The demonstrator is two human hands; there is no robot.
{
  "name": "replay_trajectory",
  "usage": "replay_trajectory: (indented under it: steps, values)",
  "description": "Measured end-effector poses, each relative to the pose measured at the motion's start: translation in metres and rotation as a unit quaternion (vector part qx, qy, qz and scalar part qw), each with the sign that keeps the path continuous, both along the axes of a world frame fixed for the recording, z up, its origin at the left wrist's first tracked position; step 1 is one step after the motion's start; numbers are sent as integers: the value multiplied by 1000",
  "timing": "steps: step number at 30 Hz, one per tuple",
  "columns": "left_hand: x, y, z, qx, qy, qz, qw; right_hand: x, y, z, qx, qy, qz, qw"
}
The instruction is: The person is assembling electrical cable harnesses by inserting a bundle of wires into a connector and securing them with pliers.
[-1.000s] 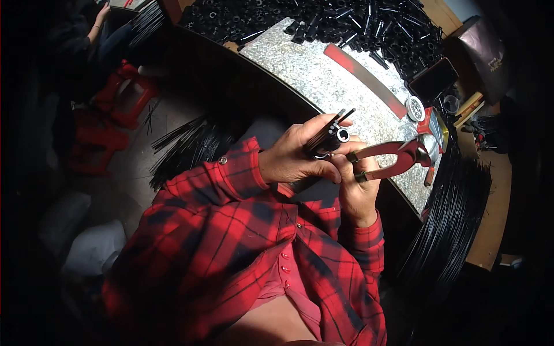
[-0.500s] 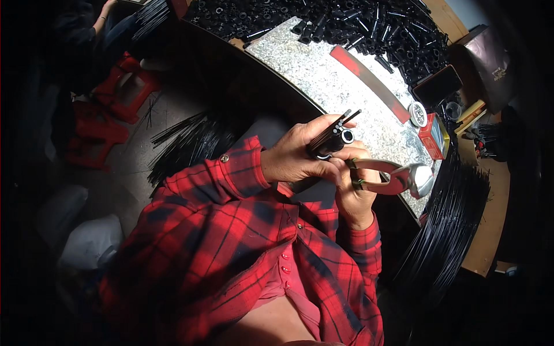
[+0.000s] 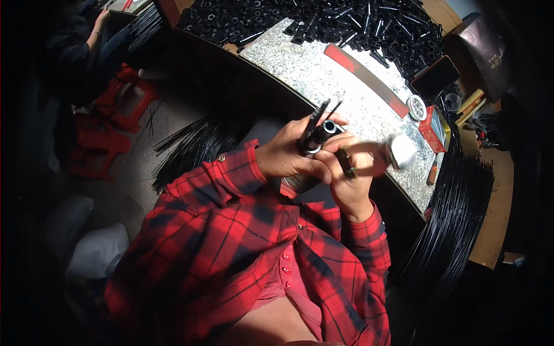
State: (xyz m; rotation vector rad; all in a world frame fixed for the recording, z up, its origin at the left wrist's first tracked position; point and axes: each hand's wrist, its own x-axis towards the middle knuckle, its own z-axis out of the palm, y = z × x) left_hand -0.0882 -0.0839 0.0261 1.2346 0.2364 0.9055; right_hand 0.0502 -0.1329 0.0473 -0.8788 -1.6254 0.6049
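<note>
My left hand (image 3: 288, 154) is closed around a black tube (image 3: 317, 138) with a pale ring at its open end. Several thin black rods (image 3: 331, 111) stick up beside the tube in the same grip. Close against it, my right hand (image 3: 351, 190) grips a plier-like tool (image 3: 402, 152) with curved handles and a shiny silver head. Motion blurs the tool, so its exact kind and whether its jaws are apart do not show. Fingertips of the right hand are at the tube's lower side, where the contact is partly hidden.
On the speckled tabletop (image 3: 300, 63) lie a long red-brown strip (image 3: 369, 81), a round white dish (image 3: 416, 108) and a red box (image 3: 433, 128). Black tubular parts (image 3: 369, 26) are heaped behind. Bundles of black rods (image 3: 456, 213) hang at the right. Red stools (image 3: 124, 101) and another person's arm (image 3: 97, 32) are left.
Both hands have shifted slightly left and up with the tube and rods. The tool's silver head has swung upward and left and is now blurred.
</note>
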Motion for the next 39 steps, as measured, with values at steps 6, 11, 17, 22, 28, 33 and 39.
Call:
replay_trajectory:
  steps: [6, 11, 17, 22, 28, 33, 39]
  values:
    - [-14, 12, -4, -21, 40, -18, 999, 12, -9, 29, -237, -118, -52, 963]
    - [-31, 23, -9, -46, 56, -9, 997, 41, -23, 23, -83, -239, -63, 965]
    - [-27, 21, -14, -88, 43, -26, 995, 46, -50, 37, -96, -465, -85, 876]
    - [-12, 12, -12, -83, 101, -37, 991, 47, -56, 29, -71, -505, -128, 851]
    - [-9, 10, -15, -78, 105, -25, 991, 47, -51, 27, -3, -535, -166, 828]
    - [-5, 10, -7, 61, 136, 48, 988, 49, -52, 27, 0, -549, -175, 817]
    - [-4, 3, -7, 4, 155, 62, 986, 46, -57, 30, -66, -511, -148, 844]
